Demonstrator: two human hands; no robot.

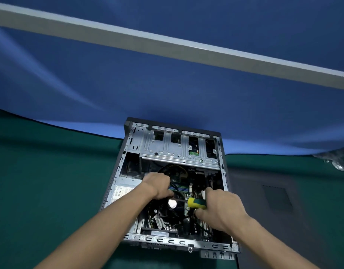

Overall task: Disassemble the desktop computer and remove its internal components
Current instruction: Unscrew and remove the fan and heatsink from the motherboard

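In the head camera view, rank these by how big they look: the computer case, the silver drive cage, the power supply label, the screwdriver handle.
1. Computer case
2. Silver drive cage
3. Power supply label
4. Screwdriver handle, partly hidden in the right hand

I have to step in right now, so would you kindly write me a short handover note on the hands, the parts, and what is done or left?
Left hand: inside the open computer case, fingers curled down by the memory slots; what it grips is hidden.
Right hand: holds the yellow-and-green screwdriver, its shaft pointing left toward the processor cooler area.
Done: side panel is off; it appears to lie right of the case.
Left: power supply, motherboard, cables and drive cage are still inside.
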